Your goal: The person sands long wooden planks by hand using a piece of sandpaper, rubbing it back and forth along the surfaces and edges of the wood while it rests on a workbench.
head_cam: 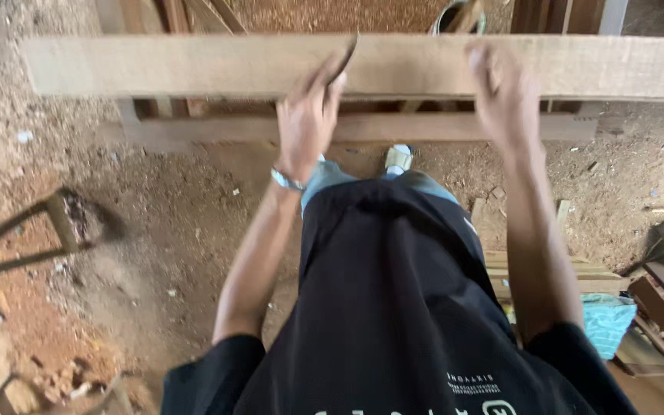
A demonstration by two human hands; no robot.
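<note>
Head view is looking straight down past a black shirt at a long pale wooden plank [194,65] that is lying crosswise in front of the person, well above the sawdust-covered floor [155,230]. What is carrying the plank is not clear; a second, darker timber [424,127] is running parallel just below it.

Left hand [309,127] is reaching to the near edge of the plank, its fingers [332,77] pinching narrowly around a thin dark sliver [347,58], possibly a pencil or a small blade, which is pointing up onto the plank's face. Right hand [505,96] is blurring with motion over the plank a little further along; whether its fingers are spread or curled I cannot tell.

Judging by its length and thickness, the plank is looking heavy, stiff and rough-sawn, so it is unlikely to slip but may be giving splinters. Taking hold with both hands wide apart along its long edges seems the safest grip, since lifting it from one end would be letting it tip.

Offcuts of wood [662,292] and a turquoise cloth [609,319] are lying at the right, and a wooden frame [32,230] is standing at the left.
</note>
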